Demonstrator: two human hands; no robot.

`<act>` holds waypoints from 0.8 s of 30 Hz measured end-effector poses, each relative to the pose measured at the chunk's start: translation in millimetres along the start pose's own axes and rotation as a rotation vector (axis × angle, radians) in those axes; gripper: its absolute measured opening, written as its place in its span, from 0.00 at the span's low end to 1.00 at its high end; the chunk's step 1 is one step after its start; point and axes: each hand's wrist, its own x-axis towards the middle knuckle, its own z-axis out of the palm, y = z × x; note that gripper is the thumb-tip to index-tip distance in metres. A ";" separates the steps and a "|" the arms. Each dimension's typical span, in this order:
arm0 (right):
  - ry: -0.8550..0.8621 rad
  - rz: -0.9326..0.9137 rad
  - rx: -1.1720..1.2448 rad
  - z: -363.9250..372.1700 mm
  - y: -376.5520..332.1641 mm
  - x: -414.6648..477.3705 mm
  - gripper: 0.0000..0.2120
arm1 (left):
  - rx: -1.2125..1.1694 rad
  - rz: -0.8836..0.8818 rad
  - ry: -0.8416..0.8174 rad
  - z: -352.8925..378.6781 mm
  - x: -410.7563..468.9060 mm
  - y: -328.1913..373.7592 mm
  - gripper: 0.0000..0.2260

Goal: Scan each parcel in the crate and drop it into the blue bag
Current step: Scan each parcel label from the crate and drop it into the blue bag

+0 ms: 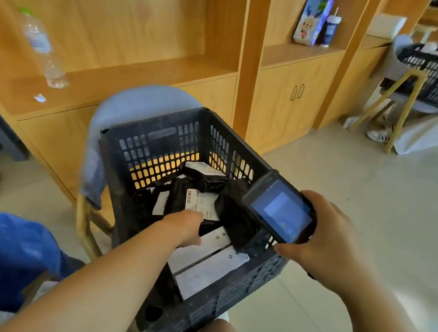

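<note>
Now the left hand [187, 227] reaches into the crate [153, 132] onto a black parcel [200, 203], grip impossible to tell, while the right hand [324, 238] clasps the scanner [282, 211]; next, lift, scan, drop into the blue bag [7, 249]

The black slatted crate [146, 147] holds a loose heap of black poly parcels [199, 203], white barcode labels facing up. The blue bag [7, 249] lies crumpled just left of the crate; the scanner [279, 211], screen lit, is over its right rim.
</note>
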 end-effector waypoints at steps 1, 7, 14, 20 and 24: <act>-0.009 0.006 -0.004 1.5 3.0 2.5 0.40 | 0.070 0.006 -0.078 4.8 7.1 1.8 0.27; -0.021 0.022 -0.094 8.8 11.2 14.6 0.40 | 0.296 0.085 -0.279 33.4 28.0 15.8 0.32; -0.071 0.039 -0.079 15.7 16.2 14.5 0.44 | 0.254 0.075 -0.334 36.0 36.9 16.5 0.38; -0.065 0.047 -0.068 18.1 19.7 10.6 0.43 | 0.385 0.026 -0.296 43.4 37.8 15.6 0.43; -0.055 0.051 -0.048 16.9 20.2 8.3 0.42 | 0.343 0.024 -0.220 33.9 38.4 11.9 0.40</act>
